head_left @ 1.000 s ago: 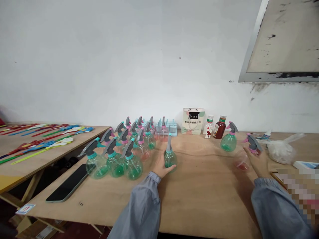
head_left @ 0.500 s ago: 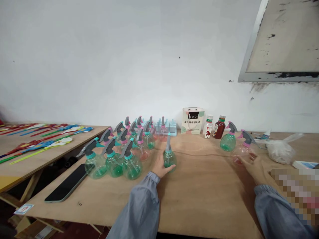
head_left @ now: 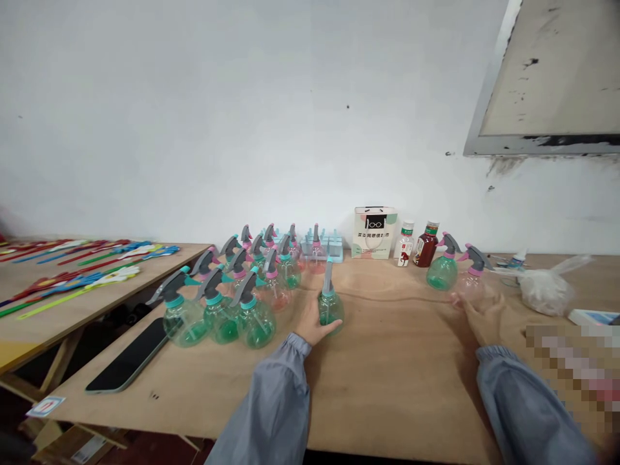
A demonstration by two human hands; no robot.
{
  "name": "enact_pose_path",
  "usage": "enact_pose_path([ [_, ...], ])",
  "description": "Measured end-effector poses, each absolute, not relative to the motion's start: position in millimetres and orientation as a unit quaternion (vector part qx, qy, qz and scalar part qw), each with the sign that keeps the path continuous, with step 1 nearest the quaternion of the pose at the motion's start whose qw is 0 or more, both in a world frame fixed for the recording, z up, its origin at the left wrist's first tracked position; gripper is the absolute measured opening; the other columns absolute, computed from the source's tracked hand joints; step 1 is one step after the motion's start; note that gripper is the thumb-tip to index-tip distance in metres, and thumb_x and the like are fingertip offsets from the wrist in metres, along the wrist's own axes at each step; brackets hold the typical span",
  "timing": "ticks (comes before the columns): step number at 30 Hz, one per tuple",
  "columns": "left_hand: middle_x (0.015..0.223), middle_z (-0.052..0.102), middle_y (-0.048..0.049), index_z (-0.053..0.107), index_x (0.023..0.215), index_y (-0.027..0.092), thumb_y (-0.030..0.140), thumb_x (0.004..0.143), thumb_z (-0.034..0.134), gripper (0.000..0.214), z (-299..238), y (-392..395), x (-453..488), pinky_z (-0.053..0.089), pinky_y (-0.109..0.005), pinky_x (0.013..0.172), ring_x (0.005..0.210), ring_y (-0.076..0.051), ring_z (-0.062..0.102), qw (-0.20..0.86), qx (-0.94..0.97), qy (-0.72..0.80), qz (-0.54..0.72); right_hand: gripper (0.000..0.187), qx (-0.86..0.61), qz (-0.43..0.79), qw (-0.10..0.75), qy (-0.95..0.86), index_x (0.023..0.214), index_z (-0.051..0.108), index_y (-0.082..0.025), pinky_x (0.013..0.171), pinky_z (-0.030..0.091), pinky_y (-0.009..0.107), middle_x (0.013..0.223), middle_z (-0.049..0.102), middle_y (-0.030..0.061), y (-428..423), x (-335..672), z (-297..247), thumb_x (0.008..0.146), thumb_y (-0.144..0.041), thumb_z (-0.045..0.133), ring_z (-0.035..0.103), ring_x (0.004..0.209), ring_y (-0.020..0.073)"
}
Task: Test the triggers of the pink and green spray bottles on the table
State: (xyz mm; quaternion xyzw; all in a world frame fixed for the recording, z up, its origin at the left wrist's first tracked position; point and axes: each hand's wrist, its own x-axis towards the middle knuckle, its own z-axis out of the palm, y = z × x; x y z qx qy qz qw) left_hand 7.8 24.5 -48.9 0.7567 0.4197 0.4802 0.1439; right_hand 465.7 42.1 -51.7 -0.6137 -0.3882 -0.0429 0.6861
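Observation:
Near the middle of the table my left hand (head_left: 314,320) is closed around the round body of a green spray bottle (head_left: 330,305), which stands upright with a grey trigger head and teal collar. At the right, my right hand (head_left: 484,318) has its fingers around the lower body of a pink spray bottle (head_left: 471,285) with a grey-and-pink head. Just behind that one stands another green spray bottle (head_left: 442,274) with a pink collar. To the left of my left hand, several green and pink spray bottles (head_left: 256,321) are grouped in rows.
A black phone (head_left: 126,356) lies at the table's left edge. Along the wall stand a paper bag (head_left: 372,242), a white bottle (head_left: 403,245), a dark red bottle (head_left: 426,247) and light-blue racks (head_left: 334,248). A plastic bag (head_left: 545,292) sits at right.
My right hand has shifted a little to the left and away from me, with the pink spray bottle moving slightly the same way. My left hand and its bottle have hardly moved.

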Motion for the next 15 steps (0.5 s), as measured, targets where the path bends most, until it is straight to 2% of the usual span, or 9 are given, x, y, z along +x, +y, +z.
enact_pose_path([
  [2,0.138,0.047,-0.0174,0.028,0.142,0.017,0.043,0.071,0.076,0.089,-49.7,21.2,14.1,0.032,-0.057,0.115,0.134,-0.035,0.044,0.166,0.753,0.414,0.484,0.081,-0.591,-0.097,0.711,-0.368,0.137,0.033,-0.023,0.114,0.028,0.06,0.145,0.038,0.0185,26.8,440.0,-46.2,0.073,-0.061,0.066,0.036,0.137,0.0358],
  [4,0.14,0.045,-0.0176,0.028,0.143,0.016,0.041,0.075,0.072,0.085,-50.1,15.5,25.7,0.029,-0.056,0.117,0.136,-0.034,0.041,0.19,0.751,0.403,0.488,0.07,-0.537,-0.085,0.735,-0.404,0.135,0.034,-0.023,0.11,0.032,0.062,0.141,0.041,0.0164,12.4,401.0,-40.6,0.08,-0.056,0.061,0.043,0.13,0.0327],
  [6,0.143,0.042,-0.0175,0.026,0.146,0.017,0.038,0.079,0.067,0.081,-50.0,6.4,42.4,0.027,-0.055,0.118,0.139,-0.033,0.038,0.207,0.759,0.379,0.487,0.061,-0.487,-0.033,0.695,-0.528,0.131,0.04,-0.02,0.111,0.032,0.06,0.136,0.046,0.0148,2.0,354.4,-35.2,0.083,-0.051,0.061,0.045,0.129,0.0317],
  [8,0.146,0.04,-0.017,0.022,0.149,0.018,0.035,0.081,0.064,0.081,-50.3,-6.5,62.0,0.027,-0.055,0.118,0.139,-0.032,0.036,0.211,0.773,0.355,0.481,0.061,-0.43,0.037,0.644,-0.632,0.134,0.04,-0.023,0.115,0.029,0.059,0.141,0.044,0.0137,-3.6,309.5,-29.7,0.083,-0.048,0.063,0.04,0.135,0.0315],
  [11,0.144,0.041,-0.0176,0.019,0.152,0.02,0.04,0.082,0.065,0.086,-54.2,-28.8,87.8,0.032,-0.055,0.115,0.136,-0.033,0.039,0.206,0.789,0.36,0.454,0.076,-0.352,0.16,0.584,-0.714,0.146,0.027,-0.027,0.117,0.029,0.053,0.154,0.034,0.0136,-6.9,263.4,-20.5,0.083,-0.044,0.066,0.034,0.142,0.0296],
  [13,0.142,0.045,-0.0176,0.023,0.152,0.022,0.048,0.077,0.069,0.091,-57.8,-38.0,96.9,0.035,-0.057,0.111,0.132,-0.035,0.043,0.203,0.805,0.365,0.422,0.072,-0.334,0.222,0.573,-0.714,0.146,0.028,-0.03,0.115,0.035,0.049,0.152,0.038,0.0121,-8.1,251.0,-14.8,0.085,-0.043,0.064,0.038,0.14,0.0271],
  [15,0.142,0.047,-0.0169,0.027,0.15,0.023,0.051,0.077,0.069,0.089,-58.0,-34.5,97.3,0.036,-0.057,0.109,0.13,-0.034,0.046,0.2,0.806,0.356,0.428,0.061,-0.336,0.257,0.574,-0.7,0.14,0.036,-0.031,0.111,0.04,0.046,0.145,0.049,0.0106,-9.4,249.9,-10.8,0.087,-0.042,0.063,0.046,0.135,0.0252],
])
